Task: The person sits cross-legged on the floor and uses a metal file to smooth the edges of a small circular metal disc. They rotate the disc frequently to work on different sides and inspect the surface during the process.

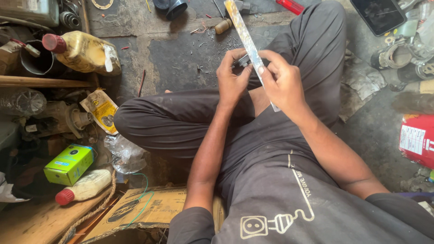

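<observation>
Person sits cross-legged on floor (181, 58), work held over lap. Right hand (282, 83): fingers closed round a long metal strip (244, 34), tilted up and away, prob. to steady it. Left hand (231, 79): fingers pinch a small part (244, 61) vs. the strip's edge. Beyond: oil bottle (86, 52), tablet (379, 14).

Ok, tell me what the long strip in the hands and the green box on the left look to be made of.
Long strip: likely metal, flat and thin, with dull silvery glints and a worn, blotchy surface. Green box: looks like printed cardboard, with crisp folded edges and a slight sheen.
</observation>
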